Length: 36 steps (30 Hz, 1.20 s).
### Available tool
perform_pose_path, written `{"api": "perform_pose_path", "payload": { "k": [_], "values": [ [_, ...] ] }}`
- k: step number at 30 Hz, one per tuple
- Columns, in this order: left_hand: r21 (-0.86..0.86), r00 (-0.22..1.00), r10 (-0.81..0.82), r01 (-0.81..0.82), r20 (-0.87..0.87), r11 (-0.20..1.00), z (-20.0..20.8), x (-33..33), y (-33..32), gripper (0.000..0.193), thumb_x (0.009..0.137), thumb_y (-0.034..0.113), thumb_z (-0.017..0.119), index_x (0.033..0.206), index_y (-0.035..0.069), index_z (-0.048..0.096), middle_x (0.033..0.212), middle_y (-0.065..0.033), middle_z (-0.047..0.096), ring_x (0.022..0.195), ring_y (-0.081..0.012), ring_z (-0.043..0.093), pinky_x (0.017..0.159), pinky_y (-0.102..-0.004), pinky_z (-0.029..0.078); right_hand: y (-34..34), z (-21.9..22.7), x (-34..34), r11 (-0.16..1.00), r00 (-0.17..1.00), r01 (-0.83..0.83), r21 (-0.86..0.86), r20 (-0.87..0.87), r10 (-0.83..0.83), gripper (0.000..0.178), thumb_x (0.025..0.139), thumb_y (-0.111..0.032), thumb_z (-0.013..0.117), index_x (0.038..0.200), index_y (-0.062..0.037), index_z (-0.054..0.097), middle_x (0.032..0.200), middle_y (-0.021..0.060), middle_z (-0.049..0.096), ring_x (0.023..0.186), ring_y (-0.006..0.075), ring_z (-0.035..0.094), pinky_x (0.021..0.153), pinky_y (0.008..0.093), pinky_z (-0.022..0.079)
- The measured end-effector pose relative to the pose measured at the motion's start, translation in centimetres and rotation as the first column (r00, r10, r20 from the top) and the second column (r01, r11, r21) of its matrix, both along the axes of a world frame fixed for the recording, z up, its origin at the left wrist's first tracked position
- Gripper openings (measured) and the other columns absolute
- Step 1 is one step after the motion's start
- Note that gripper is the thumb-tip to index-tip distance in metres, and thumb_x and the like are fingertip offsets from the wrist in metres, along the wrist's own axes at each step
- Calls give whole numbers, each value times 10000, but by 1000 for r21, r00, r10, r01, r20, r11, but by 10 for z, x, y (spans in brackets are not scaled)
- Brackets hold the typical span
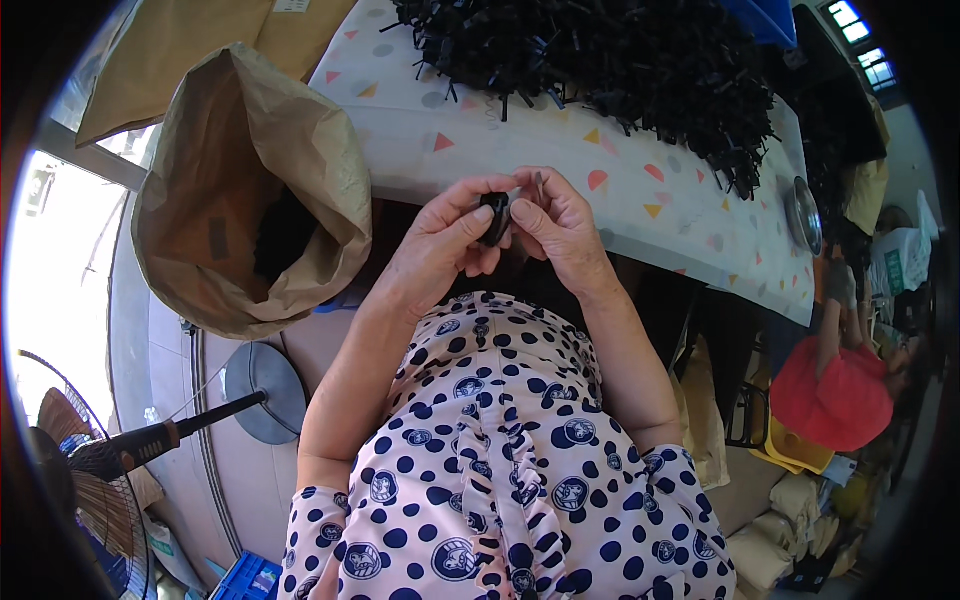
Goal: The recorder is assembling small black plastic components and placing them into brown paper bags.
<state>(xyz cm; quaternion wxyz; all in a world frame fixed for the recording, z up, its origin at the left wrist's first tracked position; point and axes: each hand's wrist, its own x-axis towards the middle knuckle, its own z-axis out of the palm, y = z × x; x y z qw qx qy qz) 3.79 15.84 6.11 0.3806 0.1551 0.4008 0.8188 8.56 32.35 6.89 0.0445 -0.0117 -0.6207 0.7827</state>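
Observation:
My left hand pinches a small glossy black part between thumb and fingers, just in front of the table's near edge. Close against it, my right hand has its thumb and fingers pressed together at the part's right side. Something thin shows by the right fingers, too small to name. On the table, a large heap of small black pieces with thin prongs spreads beyond both hands. To the left, an open brown paper sack holds dark contents deep inside.
The table wears a white cloth with coloured shapes. A metal dish sits at its right edge, a blue bin at the back. A fan and a round black base stand lower left. A person in red is at right.

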Motion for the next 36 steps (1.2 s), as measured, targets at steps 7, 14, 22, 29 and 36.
{"api": "perform_pose_path", "payload": {
  "k": [7, 14, 22, 29, 36],
  "values": [
    [-60, 999, -31, 33, 27, 998, 6, 10, 11, 303, 941, 129, 543, 1243, 101, 530, 805, -35, 582, 612, -85, 530, 500, -158, 375, 21, -12, 7, 980, 978, -187, -62, 88, 192, 286, 923, -197, 602, 1151, -29, 564, 755, -26, 584, 518, 23, 440, 440, 152, 291],
    [-400, 826, -38, -232, -562, 887, -4, 16, 31, 356, 922, 1, 498, 1273, 60, 503, 853, -46, 616, 713, -87, 584, 642, -212, 500, 19, -25, 19, 983, 994, 64, 171, 80, -79, 316, 964, -264, 534, 1165, -20, 544, 665, -41, 499, 486, 24, 381, 433, 167, 282],
    [-405, 651, -3, -470, -759, 785, -13, 21, 45, 333, 930, 6, 491, 1259, 48, 519, 907, -55, 640, 789, -80, 575, 714, -239, 513, 3, -26, 33, 989, 987, 88, -118, 143, -71, 361, 1004, -291, 427, 1240, -20, 461, 605, -37, 417, 439, 37, 329, 375, 187, 243],
    [-379, 600, 5, -512, -800, 771, -4, 25, 52, 307, 896, 10, 529, 1201, 43, 541, 897, -187, 644, 755, -267, 651, 690, -297, 500, 3, -30, 33, 967, 984, 94, -237, 167, -55, 304, 1010, -252, 416, 1257, -76, 446, 606, -56, 399, 439, 25, 323, 370, 180, 241],
    [-360, 426, -96, -600, -900, 714, 3, 20, 40, 358, 834, -60, 531, 1170, 60, 558, 928, -194, 622, 800, -355, 625, 695, -338, 499, 5, -31, 20, 996, 994, -42, -84, 100, 50, 272, 1012, -198, 395, 1250, -83, 459, 627, -56, 415, 446, 27, 338, 398, 177, 271]
  ]
}}
